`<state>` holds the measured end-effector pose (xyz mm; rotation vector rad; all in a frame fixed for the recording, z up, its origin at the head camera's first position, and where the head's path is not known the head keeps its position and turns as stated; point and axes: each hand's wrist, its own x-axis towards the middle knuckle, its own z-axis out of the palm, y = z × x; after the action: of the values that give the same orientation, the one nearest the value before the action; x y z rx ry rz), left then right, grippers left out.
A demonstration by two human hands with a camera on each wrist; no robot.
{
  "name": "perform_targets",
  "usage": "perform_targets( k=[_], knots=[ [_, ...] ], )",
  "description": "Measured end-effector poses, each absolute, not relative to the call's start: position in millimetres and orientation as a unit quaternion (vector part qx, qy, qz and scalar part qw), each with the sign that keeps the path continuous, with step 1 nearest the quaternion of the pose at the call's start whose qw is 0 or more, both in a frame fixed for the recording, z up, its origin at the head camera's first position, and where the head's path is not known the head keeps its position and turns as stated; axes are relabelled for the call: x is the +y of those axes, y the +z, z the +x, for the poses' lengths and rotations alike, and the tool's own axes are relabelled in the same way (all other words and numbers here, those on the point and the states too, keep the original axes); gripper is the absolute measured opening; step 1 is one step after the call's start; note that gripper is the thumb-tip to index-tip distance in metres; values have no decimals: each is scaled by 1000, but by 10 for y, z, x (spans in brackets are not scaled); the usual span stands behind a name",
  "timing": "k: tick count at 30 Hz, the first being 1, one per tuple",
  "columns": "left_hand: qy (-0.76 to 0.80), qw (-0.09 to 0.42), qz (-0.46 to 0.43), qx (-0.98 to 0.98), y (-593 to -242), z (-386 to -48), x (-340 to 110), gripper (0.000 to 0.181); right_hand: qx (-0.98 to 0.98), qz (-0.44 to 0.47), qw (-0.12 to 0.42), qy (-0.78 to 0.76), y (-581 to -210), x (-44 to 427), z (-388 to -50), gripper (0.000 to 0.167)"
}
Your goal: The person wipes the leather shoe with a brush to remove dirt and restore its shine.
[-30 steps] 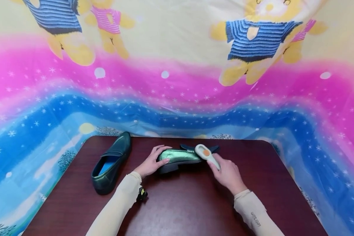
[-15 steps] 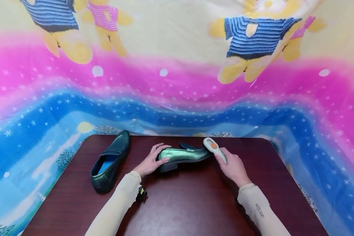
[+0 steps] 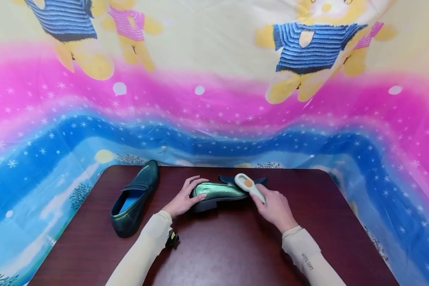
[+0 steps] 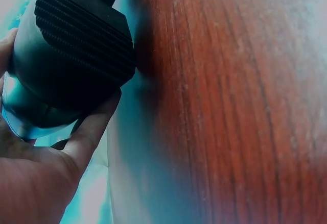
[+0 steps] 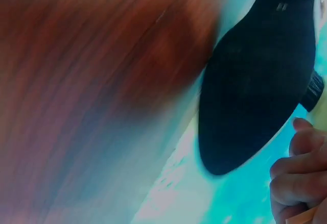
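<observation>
A shiny green loafer [image 3: 214, 192] lies tilted on its side, its toe to the right. My left hand [image 3: 182, 198] grips it round the heel; the left wrist view shows the ridged black heel [image 4: 82, 35] with the thumb against it. In my right hand [image 3: 277, 208] is a small brush [image 3: 248, 186] with a pale handle and an orange dot. It lies over the front of the loafer, just right of the strap. The right wrist view shows the dark sole [image 5: 255, 81], curled fingers [image 5: 296, 178] and the brush's dark bristles [image 5: 312, 92] by the shoe's edge.
A second dark green loafer [image 3: 134, 200] with a blue insole stands upright on the left of the brown table [image 3: 214, 254]. A printed cloth [image 3: 214, 119] with bears hangs just behind the table's far edge.
The brush in my right hand went right to the toe, then came back left to near the strap. My left hand has kept its hold on the heel.
</observation>
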<state>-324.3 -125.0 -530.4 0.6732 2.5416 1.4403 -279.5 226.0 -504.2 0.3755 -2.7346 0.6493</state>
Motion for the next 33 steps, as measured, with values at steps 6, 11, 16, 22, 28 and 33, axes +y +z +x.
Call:
perform_targets(
  k=[6, 11, 16, 22, 28, 33],
  knots=[
    [479, 70, 224, 846, -5307, -3244, -1245, 52, -958, 58, 152, 234, -5115, 2722, -2989, 33],
    [477, 80, 229, 845, -5351, -3217, -1217, 52, -964, 42, 113, 238, -5135, 2842, -2983, 40],
    [481, 76, 231, 842, -5358, -3202, -1214, 53, -954, 69, 124, 264, -5107, 2696, -2863, 39],
    [482, 74, 228, 843, -5329, -3220, -1251, 52, -939, 182, 123, 266, -5101, 2442, -2652, 30],
    [480, 79, 230, 843, -5309, -3227, -1248, 52, -938, 175, 150, 258, -5170, 2563, -2683, 38],
    [482, 82, 229, 842, -5306, -3220, -1238, 52, -950, 92, 140, 262, -5243, 2881, -2860, 42]
  ],
)
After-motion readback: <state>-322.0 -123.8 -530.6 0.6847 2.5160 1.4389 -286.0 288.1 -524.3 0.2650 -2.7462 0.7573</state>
